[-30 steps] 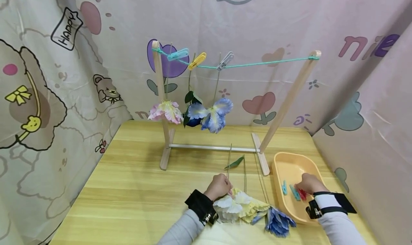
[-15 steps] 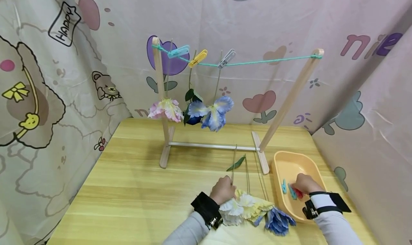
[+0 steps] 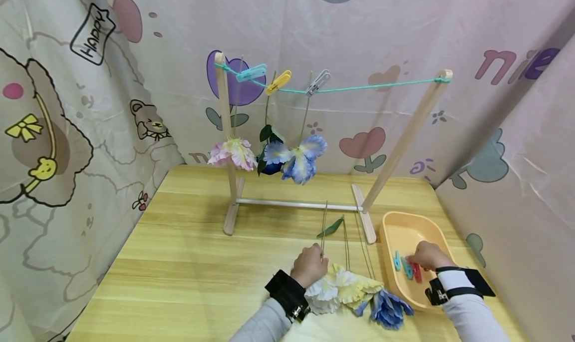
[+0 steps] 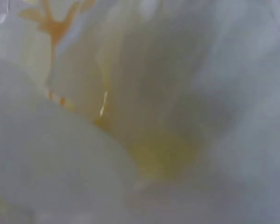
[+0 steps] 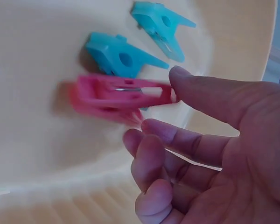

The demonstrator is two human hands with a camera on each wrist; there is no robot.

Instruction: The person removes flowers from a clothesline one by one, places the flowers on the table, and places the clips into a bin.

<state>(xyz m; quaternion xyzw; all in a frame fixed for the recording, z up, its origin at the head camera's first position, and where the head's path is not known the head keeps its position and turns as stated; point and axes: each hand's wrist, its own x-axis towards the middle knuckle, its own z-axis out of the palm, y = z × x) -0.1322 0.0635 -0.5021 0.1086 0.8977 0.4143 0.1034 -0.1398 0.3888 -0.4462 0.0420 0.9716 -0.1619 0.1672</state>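
In the head view my left hand [image 3: 310,265] grips the thin stem of a white artificial flower [image 3: 322,296] just beyond its bloom. The pale petals [image 4: 177,93] fill the left wrist view, blurred. My right hand [image 3: 430,255] reaches into the yellow-orange tray [image 3: 411,221]. Its thumb and index finger pinch the handle ends of a red clothespin [image 5: 116,95]. Beside that one, two blue clothespins [image 5: 119,56] lie in the tray. A yellow flower [image 3: 357,288] and a blue flower [image 3: 390,309] lie right of the white one.
A wooden rack [image 3: 395,145] stands behind, with a green cord [image 3: 368,87] strung between its posts. Light-blue [image 3: 251,73], yellow [image 3: 278,82] and grey [image 3: 318,83] clothespins hold flowers hanging upside down on the cord's left half. A green leaf [image 3: 331,227] lies near the stems.
My left hand has shifted slightly right, carrying the white flower and its stem along. The right hand has moved a little left inside the tray, with the red clothespin.
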